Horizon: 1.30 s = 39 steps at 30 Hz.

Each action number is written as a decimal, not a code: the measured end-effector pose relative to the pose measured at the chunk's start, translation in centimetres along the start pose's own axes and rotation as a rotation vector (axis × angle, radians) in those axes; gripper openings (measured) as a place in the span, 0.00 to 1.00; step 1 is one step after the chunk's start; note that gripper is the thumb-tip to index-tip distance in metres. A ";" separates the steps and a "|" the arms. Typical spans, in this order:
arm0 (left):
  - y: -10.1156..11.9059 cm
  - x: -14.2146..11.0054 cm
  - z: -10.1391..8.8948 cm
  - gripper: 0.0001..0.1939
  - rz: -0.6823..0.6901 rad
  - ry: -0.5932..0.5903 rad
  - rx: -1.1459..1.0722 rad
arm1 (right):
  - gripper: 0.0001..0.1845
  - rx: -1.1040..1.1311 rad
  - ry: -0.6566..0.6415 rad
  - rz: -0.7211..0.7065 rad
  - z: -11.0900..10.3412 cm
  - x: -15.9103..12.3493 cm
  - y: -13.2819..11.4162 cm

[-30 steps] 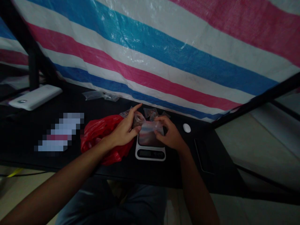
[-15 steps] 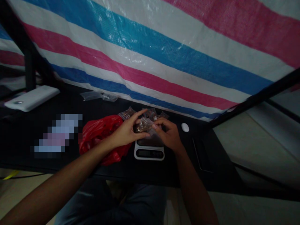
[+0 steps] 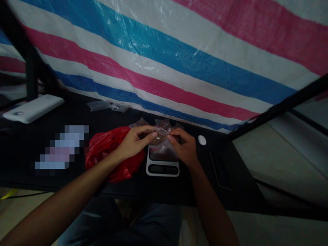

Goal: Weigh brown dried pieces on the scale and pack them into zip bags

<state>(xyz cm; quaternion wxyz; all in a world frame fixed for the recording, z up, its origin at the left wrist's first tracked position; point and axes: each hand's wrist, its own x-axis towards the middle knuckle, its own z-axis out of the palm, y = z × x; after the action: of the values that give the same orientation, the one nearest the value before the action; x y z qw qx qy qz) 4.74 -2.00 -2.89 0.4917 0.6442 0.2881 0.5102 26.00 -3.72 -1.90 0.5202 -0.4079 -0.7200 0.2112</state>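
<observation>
The hands have come closer together: the left hand (image 3: 134, 143) and right hand (image 3: 183, 147) each pinch the top of one clear zip bag (image 3: 161, 134) above one digital scale (image 3: 162, 169). Three small bags (image 3: 138, 123) lie behind, toward the black table's (image 3: 230, 191) back edge; one red plastic bag (image 3: 112, 164) sits left.

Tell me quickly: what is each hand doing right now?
Left hand: closed, pinching a small plastic bag.
Right hand: closed, pinching that bag's other side.

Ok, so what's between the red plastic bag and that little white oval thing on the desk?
In the head view, a digital scale sits there, with the left hand and right hand above it pinching a small clear zip bag.
</observation>
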 end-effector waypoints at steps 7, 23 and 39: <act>0.2 -0.1 0.1 0.19 -0.023 0.042 -0.014 | 0.04 -0.011 0.038 -0.047 0.2 0.0 0.1; 0.2 -0.1 0.2 0.15 0.016 0.086 0.119 | 0.07 -0.052 -0.025 -0.081 1.0 -0.2 -0.5; 0.5 -0.2 0.5 0.12 0.098 -0.017 0.213 | 0.06 -0.052 -0.071 -0.086 1.5 -0.5 -1.1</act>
<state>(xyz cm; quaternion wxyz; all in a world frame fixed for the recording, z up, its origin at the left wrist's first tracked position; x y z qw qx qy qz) 5.10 -2.55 -2.47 0.3971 0.7104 0.3047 0.4947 24.25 -4.58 -1.94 0.4921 -0.3825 -0.7600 0.1841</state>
